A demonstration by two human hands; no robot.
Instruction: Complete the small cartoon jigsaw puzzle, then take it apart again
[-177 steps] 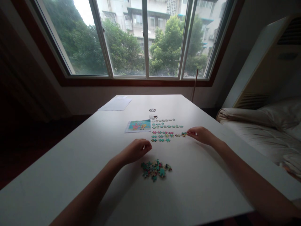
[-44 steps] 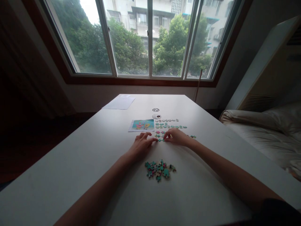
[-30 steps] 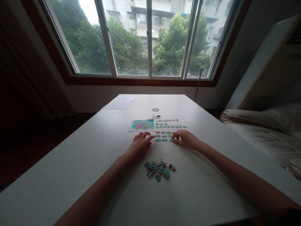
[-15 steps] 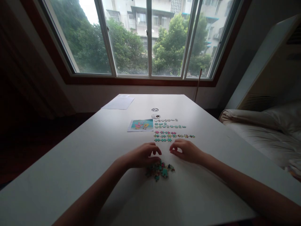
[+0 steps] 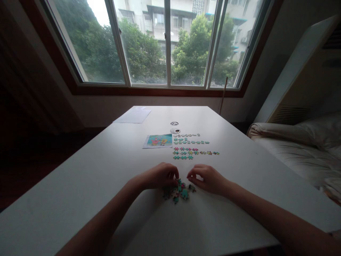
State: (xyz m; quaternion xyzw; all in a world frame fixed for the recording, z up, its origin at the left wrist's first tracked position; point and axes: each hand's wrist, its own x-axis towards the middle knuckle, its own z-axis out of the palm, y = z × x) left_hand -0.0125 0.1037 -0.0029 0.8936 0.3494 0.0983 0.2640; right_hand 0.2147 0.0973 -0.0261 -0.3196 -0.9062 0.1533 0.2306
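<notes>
A small heap of loose puzzle pieces (image 5: 179,191) in teal, pink and yellow lies on the white table (image 5: 106,170) in front of me. My left hand (image 5: 157,176) rests on the heap's left side, fingers curled down onto the pieces. My right hand (image 5: 206,178) sits at the heap's right side, fingertips pinched together over it. Whether either hand has a piece between its fingers is hidden. Farther back, sorted pieces (image 5: 190,147) lie in neat rows beside a small colour picture card (image 5: 157,140).
Two small round objects (image 5: 174,127) lie beyond the rows, and a white sheet of paper (image 5: 132,115) lies at the far left of the table. A bed with pale bedding (image 5: 301,149) stands to the right. A wide window fills the far wall.
Both hands drew back from the sorted rows toward me and came down on the loose heap, the left on its left side, the right on its right.
</notes>
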